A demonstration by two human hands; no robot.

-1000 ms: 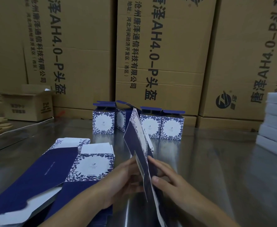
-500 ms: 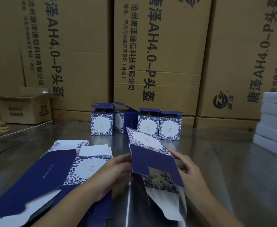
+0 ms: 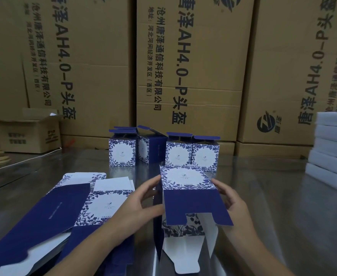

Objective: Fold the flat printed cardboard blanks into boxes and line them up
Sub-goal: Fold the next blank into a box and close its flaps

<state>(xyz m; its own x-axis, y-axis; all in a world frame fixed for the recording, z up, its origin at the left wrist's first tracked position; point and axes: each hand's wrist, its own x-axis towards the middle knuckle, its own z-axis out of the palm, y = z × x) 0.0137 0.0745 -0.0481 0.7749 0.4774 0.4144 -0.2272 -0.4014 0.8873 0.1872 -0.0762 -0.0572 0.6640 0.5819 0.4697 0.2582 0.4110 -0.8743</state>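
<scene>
A blue-and-white floral cardboard blank point(image 3: 185, 188) is squared into an open tube above the steel table, its floral panel facing up and its bottom flaps hanging toward me. My left hand point(image 3: 141, 204) holds its left wall with thumb and fingers. On the opposite wall, my right hand point(image 3: 228, 198) grips with curled fingers. A pile of flat blanks point(image 3: 64, 208) lies at the left. Several folded boxes point(image 3: 163, 150) stand in a row behind, their top flaps open.
The steel table point(image 3: 273, 206) is backed by a wall of large brown cartons point(image 3: 193, 66). A small open carton point(image 3: 30, 134) sits at the far left. White foam blocks point(image 3: 332, 148) are stacked at the right edge.
The blank went from an edge-on, flat sheet to an opened tube lying with its floral panel up. Both hands spread apart to its two side walls.
</scene>
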